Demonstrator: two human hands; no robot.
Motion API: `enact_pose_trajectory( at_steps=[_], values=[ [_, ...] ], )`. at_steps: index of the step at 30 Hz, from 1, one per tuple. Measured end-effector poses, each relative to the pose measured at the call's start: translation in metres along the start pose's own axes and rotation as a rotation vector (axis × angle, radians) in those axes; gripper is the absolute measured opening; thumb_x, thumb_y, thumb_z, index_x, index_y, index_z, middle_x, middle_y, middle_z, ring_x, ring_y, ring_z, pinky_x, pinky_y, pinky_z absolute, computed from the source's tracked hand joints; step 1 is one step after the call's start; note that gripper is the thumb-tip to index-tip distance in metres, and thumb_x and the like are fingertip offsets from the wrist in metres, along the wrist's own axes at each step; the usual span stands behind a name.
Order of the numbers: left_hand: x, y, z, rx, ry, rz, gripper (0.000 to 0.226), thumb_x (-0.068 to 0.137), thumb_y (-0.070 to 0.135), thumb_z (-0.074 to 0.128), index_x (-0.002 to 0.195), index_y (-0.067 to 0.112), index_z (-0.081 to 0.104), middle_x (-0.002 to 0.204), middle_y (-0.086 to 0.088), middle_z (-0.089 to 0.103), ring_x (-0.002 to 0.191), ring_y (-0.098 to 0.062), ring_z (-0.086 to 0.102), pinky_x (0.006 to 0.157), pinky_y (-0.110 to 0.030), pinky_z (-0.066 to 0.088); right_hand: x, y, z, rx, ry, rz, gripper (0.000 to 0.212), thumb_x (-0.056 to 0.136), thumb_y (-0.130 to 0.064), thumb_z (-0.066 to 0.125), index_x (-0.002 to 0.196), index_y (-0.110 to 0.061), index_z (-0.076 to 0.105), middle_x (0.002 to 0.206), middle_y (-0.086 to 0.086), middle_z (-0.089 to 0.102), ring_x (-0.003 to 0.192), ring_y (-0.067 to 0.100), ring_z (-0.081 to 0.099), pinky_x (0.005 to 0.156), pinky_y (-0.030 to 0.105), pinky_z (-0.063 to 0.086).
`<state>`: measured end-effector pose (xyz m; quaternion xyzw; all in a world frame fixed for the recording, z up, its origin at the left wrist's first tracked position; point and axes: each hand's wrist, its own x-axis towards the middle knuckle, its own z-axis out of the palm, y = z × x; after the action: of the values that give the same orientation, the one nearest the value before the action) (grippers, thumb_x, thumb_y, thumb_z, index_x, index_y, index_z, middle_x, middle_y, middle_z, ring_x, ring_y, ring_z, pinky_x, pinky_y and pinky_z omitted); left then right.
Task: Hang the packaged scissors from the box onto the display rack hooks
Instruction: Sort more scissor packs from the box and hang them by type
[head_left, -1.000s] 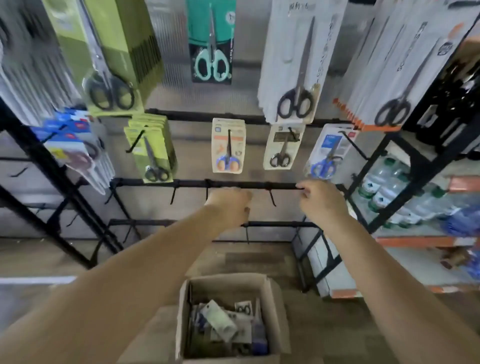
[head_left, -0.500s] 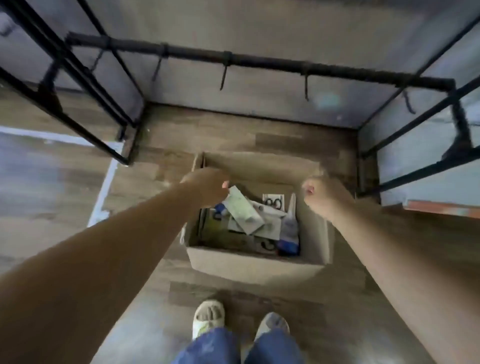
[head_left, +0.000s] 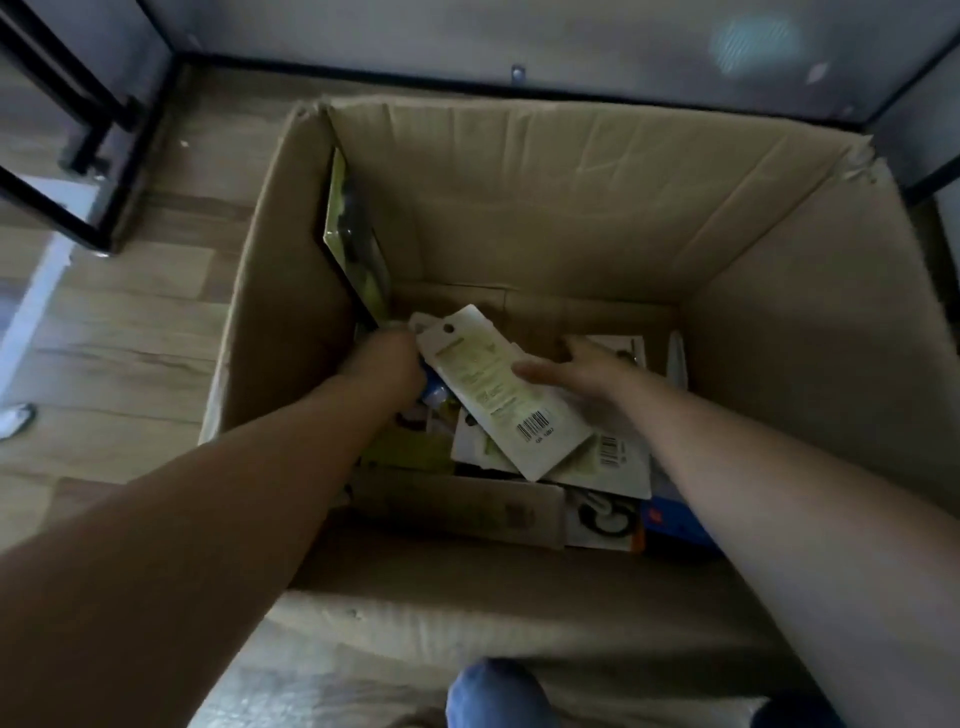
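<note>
Both arms down in open cardboard box (head_left: 545, 171) on wood floor (head_left: 130, 322). Left hand (head_left: 387, 358) curled round top end of pale scissors pack (head_left: 498, 389), back side up with barcode, lying tilted atop pile of other packs (head_left: 587, 488) at box bottom. Right hand (head_left: 582, 369) spread, fingers straight, thumb touching same pack. Green pack (head_left: 353, 228) leaning upright against left box wall. Black rack legs (head_left: 88, 156) at far-left corner of floor.

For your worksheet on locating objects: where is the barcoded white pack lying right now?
In the head view, the white pack lies back-up on the pile inside the box, near its middle, between the left hand and right hand.
</note>
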<state>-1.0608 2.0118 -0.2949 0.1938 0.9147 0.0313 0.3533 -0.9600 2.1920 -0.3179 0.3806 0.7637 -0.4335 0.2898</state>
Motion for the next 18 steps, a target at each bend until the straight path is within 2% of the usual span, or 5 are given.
enact_pose_trajectory(
  at_steps=[4, 8, 10, 13, 18],
  values=[
    [-0.003, 0.005, 0.008, 0.056, -0.107, -0.033, 0.029, 0.097, 0.014, 0.045, 0.124, 0.003, 0.048, 0.122, -0.019, 0.053, 0.108, -0.030, 0.054, 0.073, -0.030, 0.039, 0.000, -0.007, 0.002, -0.209, -0.195, 0.029, 0.084, 0.056, -0.048, 0.083, 0.126, -0.016, 0.051, 0.125, 0.006, 0.060, 0.111, 0.025, 0.057, 0.095, 0.041, 0.045],
    [-0.010, 0.005, 0.007, -0.001, -0.116, -0.003, 0.024, 0.098, 0.019, 0.046, 0.117, 0.005, 0.053, 0.117, -0.017, 0.055, 0.102, -0.030, 0.055, 0.077, -0.033, 0.043, -0.006, -0.019, -0.013, -0.476, -0.347, 0.079, 0.083, 0.050, -0.055, 0.084, 0.120, -0.018, 0.057, 0.112, -0.002, 0.059, 0.105, 0.021, 0.053, 0.095, 0.038, 0.041],
    [-0.013, 0.007, 0.007, -0.012, -0.123, 0.004, 0.024, 0.098, 0.018, 0.045, 0.117, 0.005, 0.054, 0.117, -0.016, 0.055, 0.098, -0.028, 0.054, 0.080, -0.033, 0.045, -0.008, -0.020, -0.010, -0.586, -0.418, 0.117, 0.082, 0.050, -0.055, 0.084, 0.120, -0.021, 0.058, 0.117, -0.002, 0.057, 0.112, 0.023, 0.050, 0.099, 0.041, 0.038],
    [-0.012, 0.007, 0.007, 0.020, -0.126, 0.002, 0.025, 0.098, 0.012, 0.044, 0.120, 0.004, 0.052, 0.122, -0.017, 0.053, 0.107, -0.028, 0.054, 0.082, -0.032, 0.045, -0.010, -0.010, 0.005, -0.474, -0.512, 0.085, 0.075, 0.059, -0.038, 0.085, 0.127, -0.023, 0.055, 0.132, 0.000, 0.055, 0.128, 0.025, 0.043, 0.110, 0.047, 0.030],
    [-0.012, 0.008, 0.008, 0.048, -0.109, -0.004, 0.025, 0.096, 0.008, 0.044, 0.120, 0.003, 0.051, 0.122, -0.017, 0.052, 0.108, -0.029, 0.053, 0.080, -0.032, 0.044, -0.018, 0.004, 0.000, -0.325, -0.474, -0.086, 0.045, 0.061, -0.019, 0.086, 0.099, -0.028, 0.064, 0.106, -0.008, 0.066, 0.108, 0.016, 0.058, 0.096, 0.034, 0.046]
  ],
)
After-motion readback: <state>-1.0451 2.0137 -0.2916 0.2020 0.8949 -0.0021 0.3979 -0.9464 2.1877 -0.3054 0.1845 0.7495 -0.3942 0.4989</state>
